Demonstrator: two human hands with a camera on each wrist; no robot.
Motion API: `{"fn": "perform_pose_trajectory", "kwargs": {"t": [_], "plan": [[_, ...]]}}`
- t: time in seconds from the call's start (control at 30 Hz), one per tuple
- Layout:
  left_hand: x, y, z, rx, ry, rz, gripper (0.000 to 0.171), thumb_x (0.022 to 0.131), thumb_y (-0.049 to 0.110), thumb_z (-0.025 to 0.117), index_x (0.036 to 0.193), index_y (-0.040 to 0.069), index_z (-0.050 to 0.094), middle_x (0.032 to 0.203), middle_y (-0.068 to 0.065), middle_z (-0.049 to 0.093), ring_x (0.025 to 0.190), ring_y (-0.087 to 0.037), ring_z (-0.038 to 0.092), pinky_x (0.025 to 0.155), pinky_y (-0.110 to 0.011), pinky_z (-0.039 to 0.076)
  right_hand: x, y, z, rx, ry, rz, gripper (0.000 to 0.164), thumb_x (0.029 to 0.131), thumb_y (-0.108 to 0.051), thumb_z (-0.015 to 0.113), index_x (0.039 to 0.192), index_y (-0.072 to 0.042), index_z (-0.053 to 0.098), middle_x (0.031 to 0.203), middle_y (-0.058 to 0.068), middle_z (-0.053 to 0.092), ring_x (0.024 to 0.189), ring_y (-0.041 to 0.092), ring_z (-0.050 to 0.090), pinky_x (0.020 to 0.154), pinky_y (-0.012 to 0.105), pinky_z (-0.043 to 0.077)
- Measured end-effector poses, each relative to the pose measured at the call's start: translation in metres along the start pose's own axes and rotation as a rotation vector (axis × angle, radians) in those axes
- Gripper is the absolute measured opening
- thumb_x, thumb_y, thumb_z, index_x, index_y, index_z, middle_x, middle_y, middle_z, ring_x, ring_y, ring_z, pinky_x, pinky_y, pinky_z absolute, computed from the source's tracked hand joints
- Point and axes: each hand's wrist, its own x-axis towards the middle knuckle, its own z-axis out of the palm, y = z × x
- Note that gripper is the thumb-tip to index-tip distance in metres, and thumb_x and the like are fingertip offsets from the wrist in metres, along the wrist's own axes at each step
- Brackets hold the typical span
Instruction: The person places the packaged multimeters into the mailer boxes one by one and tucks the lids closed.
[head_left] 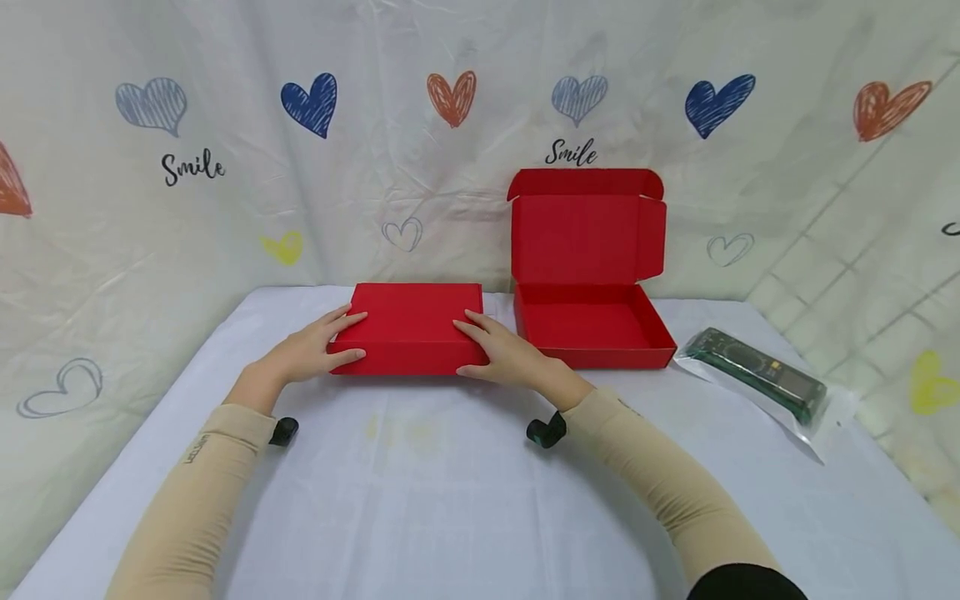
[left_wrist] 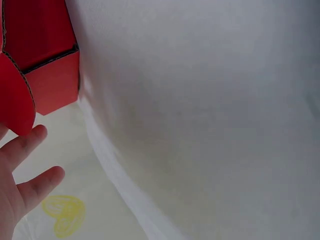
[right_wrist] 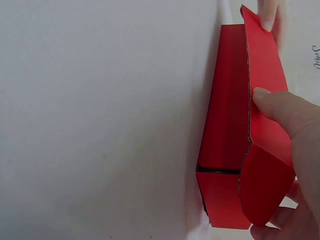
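A red cardboard box [head_left: 417, 312] lies at the back of the table, left of the middle. At its left end, my left hand [head_left: 311, 346] holds the lid with thumb in front and fingers over the top. My right hand [head_left: 506, 346] grips the right end likewise. The right wrist view shows the lid's front flap [right_wrist: 265, 75] tilted over the box front, a gap behind it, and my right thumb on it. Spread fingers of my left hand [left_wrist: 20, 180] are by the rounded side flap [left_wrist: 17, 100] in the left wrist view.
Right of the held box, a second red box [head_left: 596, 354] stands with its lid raised, its inside bare. Further right lies a clear plastic bag [head_left: 761, 379] with a dark green, circuit-board-like item inside. A white cloth [head_left: 420, 500] covers the table; a heart-printed curtain [head_left: 480, 183] hangs behind.
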Motion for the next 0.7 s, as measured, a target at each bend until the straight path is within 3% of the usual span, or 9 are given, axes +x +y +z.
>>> {"fn": "perform_pose_trajectory", "kwargs": {"t": [0.13, 0.4, 0.7], "plan": [[0.006, 0.004, 0.001, 0.023, -0.027, -0.024, 0.087, 0.097, 0.060, 0.059, 0.165, 0.023, 0.021, 0.171, -0.014, 0.008, 0.150, -0.046, 0.019, 0.108, -0.072, 0.031, 0.002, -0.002, 0.001, -0.031, 0.003, -0.003, 0.085, 0.093, -0.038, 0.076, 0.162, -0.013, 0.032, 0.167, 0.013, 0.024, 0.150, 0.032, 0.027, 0.114, 0.046, 0.040], [0.020, 0.015, 0.004, 0.119, -0.061, -0.018, 0.098, 0.091, 0.065, 0.064, 0.166, 0.021, 0.018, 0.170, -0.019, 0.004, 0.153, -0.049, 0.003, 0.113, -0.076, 0.009, 0.008, -0.008, 0.004, -0.086, -0.031, 0.037, 0.088, 0.095, -0.040, 0.073, 0.163, -0.011, 0.027, 0.168, 0.016, 0.018, 0.152, 0.035, 0.023, 0.112, 0.045, 0.042], [0.028, 0.020, 0.008, 0.215, -0.071, 0.000, 0.103, 0.090, 0.064, 0.066, 0.166, 0.018, 0.015, 0.170, -0.021, 0.004, 0.152, -0.050, 0.004, 0.113, -0.077, 0.007, 0.012, -0.015, 0.007, -0.155, -0.083, 0.084, 0.091, 0.095, -0.039, 0.073, 0.164, -0.010, 0.022, 0.170, 0.016, 0.011, 0.156, 0.035, 0.010, 0.111, 0.045, 0.042]]}}
